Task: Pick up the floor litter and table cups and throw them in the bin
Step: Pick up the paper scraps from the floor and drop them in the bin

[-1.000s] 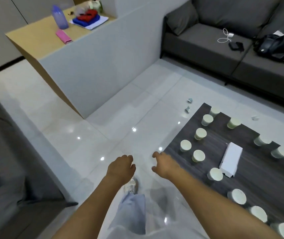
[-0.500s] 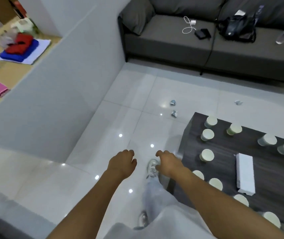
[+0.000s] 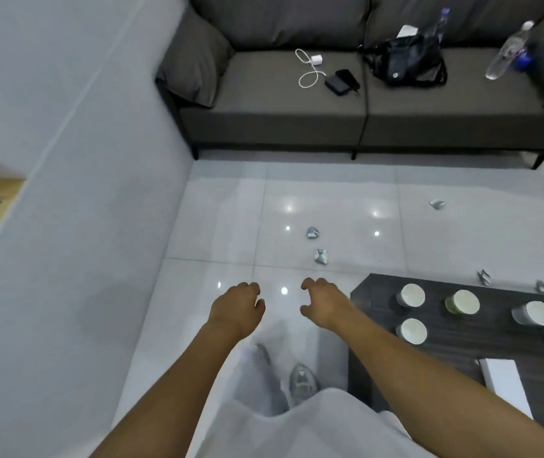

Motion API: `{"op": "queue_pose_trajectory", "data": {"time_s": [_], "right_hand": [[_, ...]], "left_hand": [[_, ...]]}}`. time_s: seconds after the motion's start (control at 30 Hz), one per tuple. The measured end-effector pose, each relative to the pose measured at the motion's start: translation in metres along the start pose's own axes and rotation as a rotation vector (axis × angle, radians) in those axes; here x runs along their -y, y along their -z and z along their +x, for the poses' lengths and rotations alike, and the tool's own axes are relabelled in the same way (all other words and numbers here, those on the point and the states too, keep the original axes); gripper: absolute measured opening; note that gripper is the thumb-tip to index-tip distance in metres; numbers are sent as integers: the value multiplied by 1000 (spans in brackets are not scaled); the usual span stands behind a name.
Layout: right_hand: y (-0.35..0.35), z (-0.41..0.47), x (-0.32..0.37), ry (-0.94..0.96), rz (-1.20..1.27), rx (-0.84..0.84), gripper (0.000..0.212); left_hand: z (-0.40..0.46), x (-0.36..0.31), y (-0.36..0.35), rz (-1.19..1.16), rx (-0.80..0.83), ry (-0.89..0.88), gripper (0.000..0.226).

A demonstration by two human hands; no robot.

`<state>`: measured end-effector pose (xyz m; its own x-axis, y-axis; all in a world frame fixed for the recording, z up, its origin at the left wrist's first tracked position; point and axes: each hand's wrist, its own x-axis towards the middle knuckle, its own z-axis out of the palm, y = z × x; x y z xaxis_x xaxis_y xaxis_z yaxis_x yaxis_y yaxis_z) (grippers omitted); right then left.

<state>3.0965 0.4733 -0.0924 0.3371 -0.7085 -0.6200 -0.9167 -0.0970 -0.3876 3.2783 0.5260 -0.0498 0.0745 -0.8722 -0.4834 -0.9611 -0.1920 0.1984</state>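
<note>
Several crumpled silvery litter pieces lie on the white floor tiles: one (image 3: 312,233) and another (image 3: 320,256) straight ahead, a third (image 3: 438,204) farther right, more by the table's far edge (image 3: 484,278). Several paper cups (image 3: 411,295) stand on the dark wooden table (image 3: 376,289) at the right. My left hand (image 3: 237,307) and my right hand (image 3: 325,304) hang out in front with fingers loosely curled, holding nothing, short of the nearest litter. No bin is in view.
A grey sofa (image 3: 280,104) runs along the far side with a charger cable, a black bag (image 3: 406,61) and a water bottle (image 3: 506,52). A pale partition wall (image 3: 82,193) stands at the left. A white box (image 3: 505,385) lies on the table.
I have walked forward and turned right; the sofa and floor litter are closer and more central. Both hands stay empty out in front.
</note>
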Motion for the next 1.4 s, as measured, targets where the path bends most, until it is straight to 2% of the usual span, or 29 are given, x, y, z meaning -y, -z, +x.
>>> {"op": "queue_pose_trajectory", "data": {"time_s": [0.43, 0.73, 0.93, 1.07, 1.2, 1.4], "right_hand": [[126, 170, 8, -324, 297, -137, 49], [189, 259, -32, -457, 421, -114, 52], [221, 331, -72, -516, 451, -96, 54], [217, 392, -98, -555, 474, -61, 55], [182, 467, -126, -576, 493, -27, 59], [83, 594, -174, -619, 534, -20, 61]], "left_hand": [[268, 4, 136, 209, 86, -312, 34], [407, -34, 170, 221, 179, -343, 33], [471, -41, 159, 144, 245, -256, 32], [518, -28, 133, 137, 316, -204, 31], [579, -14, 88, 90, 362, -177, 32], [691, 16, -22, 83, 417, -172, 33]]}}
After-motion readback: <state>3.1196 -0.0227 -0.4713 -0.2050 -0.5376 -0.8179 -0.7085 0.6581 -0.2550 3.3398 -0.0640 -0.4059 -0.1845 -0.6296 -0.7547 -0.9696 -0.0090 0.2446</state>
